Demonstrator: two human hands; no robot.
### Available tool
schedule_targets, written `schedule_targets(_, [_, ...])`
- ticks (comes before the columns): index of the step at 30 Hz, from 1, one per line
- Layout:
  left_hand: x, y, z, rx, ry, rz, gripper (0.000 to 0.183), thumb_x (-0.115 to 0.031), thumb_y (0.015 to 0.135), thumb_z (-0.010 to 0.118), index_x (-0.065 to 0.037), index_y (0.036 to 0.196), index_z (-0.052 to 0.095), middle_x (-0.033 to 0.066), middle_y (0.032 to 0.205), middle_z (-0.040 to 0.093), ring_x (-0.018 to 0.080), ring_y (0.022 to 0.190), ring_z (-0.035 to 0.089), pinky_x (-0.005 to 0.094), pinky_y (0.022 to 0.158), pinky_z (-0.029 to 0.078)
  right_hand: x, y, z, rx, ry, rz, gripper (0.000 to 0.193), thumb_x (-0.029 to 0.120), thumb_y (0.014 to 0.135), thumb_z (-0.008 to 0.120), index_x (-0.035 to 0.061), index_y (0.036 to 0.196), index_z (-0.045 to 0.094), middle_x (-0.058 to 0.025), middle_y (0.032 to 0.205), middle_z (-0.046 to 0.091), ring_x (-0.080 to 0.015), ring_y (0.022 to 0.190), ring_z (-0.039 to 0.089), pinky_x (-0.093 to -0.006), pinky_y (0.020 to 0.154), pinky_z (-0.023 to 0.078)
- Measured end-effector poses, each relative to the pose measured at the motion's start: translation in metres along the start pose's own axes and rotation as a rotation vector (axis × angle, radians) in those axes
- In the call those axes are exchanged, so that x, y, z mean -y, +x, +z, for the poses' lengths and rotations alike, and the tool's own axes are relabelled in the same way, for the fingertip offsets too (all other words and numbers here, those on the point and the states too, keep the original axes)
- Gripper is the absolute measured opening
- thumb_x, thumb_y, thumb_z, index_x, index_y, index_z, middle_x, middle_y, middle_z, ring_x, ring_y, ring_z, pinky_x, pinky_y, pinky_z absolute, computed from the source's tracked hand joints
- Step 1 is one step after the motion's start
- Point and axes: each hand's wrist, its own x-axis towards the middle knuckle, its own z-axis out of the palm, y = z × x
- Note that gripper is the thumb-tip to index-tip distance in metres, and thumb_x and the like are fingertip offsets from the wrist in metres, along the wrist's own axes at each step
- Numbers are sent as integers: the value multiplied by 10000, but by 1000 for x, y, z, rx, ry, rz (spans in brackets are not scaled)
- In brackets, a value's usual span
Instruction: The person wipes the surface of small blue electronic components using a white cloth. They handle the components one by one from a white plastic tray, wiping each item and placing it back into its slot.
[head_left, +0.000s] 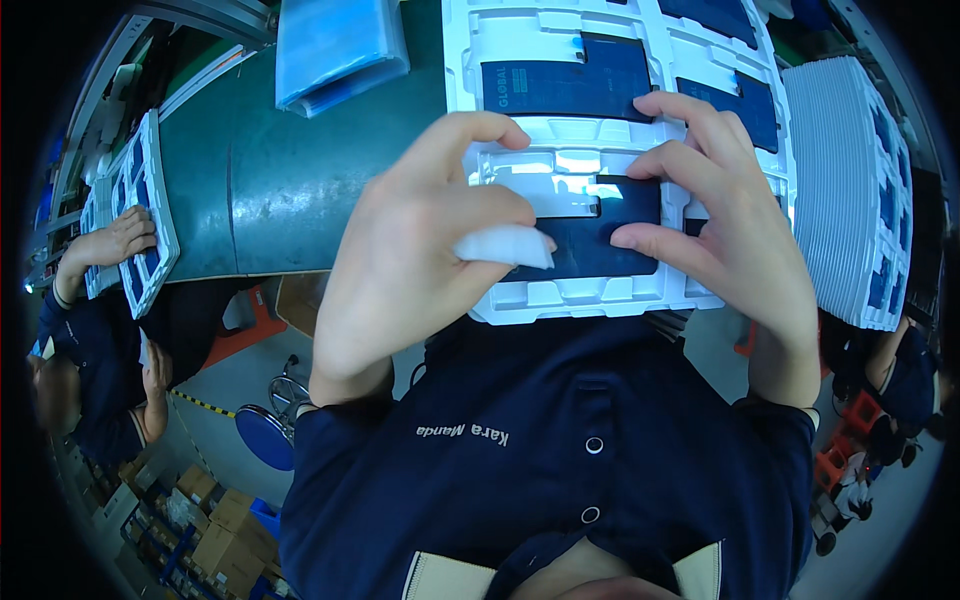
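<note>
A white moulded tray [590, 292] in front of me holds flat, dark, L-shaped battery packs in its pockets. My left hand [420, 225] hovers over the tray's left side, fingers curled, with a folded white wipe [505, 247] pinched between thumb and fingers. Below it lies the near battery pack [600, 248], partly covered by that hand. My right hand [735, 205] reaches in from the right with fingers apart. Its thumb rests at the near battery pack, and its index fingertip meets the lower right corner of the farther battery pack [565, 88]. Neither pack is lifted.
A tall stack of white trays [845, 190] stands at the right. Clear plastic sleeves [340, 50] lie on the green table [290, 170] at the back left. At far left a co-worker's hand [125, 235] holds another tray [150, 220]. A round blue stool [265, 437] and cartons [225, 545] are on the floor.
</note>
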Motion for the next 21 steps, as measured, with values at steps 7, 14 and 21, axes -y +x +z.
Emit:
schedule_targets(7, [0,25,5,-387,-1332,8,543,-272,974,401,75,1378,300,161,1095,528,195,886,527,331,772,431,19,38,-4,3,566,119,363,122,767,772,49,1080,605,-32,1128,583,-92,940,525,-230,780,395])
schedule_targets(14, [-7,44,32,-718,-1092,-131,363,-305,1009,466,22,1129,569,145,1074,622,205,989,613,353,873,499,15,63,17,7,965,201,158,109,860,707,20,953,616,21,779,594,-24,707,533,-210,636,451])
schedule_targets(21, [8,47,28,-783,-1067,-195,376,-353,1009,468,8,1023,570,130,1006,637,197,920,636,343,834,501,-7,74,23,-275,524,-51,180,152,866,689,-16,920,721,-76,747,684,-78,651,601,-223,570,458])
